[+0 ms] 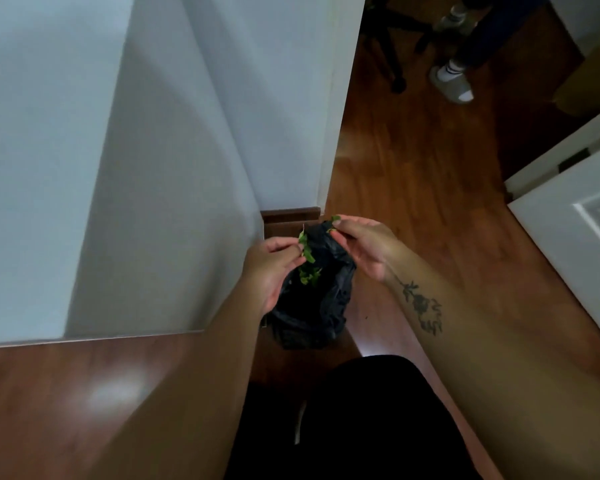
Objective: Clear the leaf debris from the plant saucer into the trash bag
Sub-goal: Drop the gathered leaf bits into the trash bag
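Note:
A black trash bag [321,299] hangs between my hands above the wooden floor, its mouth open upward. My left hand [271,268] pinches the bag's left rim together with a few green leaves [305,252]. More green leaf bits [309,275] lie just inside the bag's mouth. My right hand [364,245] grips the bag's far right rim, with a small green leaf [334,220] at its fingertips. The plant saucer is not in view.
A white wall [153,168] with a corner stands to the left. A white door [575,230] is open at the right. Another person's feet in sandals [451,81] and a chair base [395,64] are at the top right on the wooden floor [413,161].

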The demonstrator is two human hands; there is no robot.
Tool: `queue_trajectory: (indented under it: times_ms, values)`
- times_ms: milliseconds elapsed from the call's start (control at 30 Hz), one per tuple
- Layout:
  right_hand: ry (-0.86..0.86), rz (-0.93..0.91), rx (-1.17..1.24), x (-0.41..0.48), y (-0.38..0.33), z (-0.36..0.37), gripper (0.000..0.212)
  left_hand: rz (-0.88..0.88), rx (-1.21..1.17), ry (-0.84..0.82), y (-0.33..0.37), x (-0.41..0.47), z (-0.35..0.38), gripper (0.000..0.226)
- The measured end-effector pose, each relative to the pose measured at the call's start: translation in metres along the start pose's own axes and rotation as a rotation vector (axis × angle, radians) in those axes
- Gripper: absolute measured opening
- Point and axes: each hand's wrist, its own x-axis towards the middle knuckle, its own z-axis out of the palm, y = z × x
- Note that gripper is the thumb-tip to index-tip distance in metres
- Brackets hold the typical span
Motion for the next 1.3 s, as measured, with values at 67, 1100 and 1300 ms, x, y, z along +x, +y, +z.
queue_trajectory:
  times_ms: [67, 1100, 1300]
  values:
    - [0.001, 0.002, -0.044, 0.018, 0.020, -0.012, 0.009, -0.027, 0.052, 0.005, -0.027, 0.017, -0.009, 0.012]
    - [0.147, -0.174, -0.451, -0.088, -0.057, 0.059, 0.006, 0.149, 0.269, -0.070, 0.097, -0.071, 0.000, 0.014]
    - [0.107, -0.282, -0.483, -0.129, -0.109, 0.113, 0.006, 0.292, 0.220, -0.105, 0.180, -0.106, -0.001, 0.008]
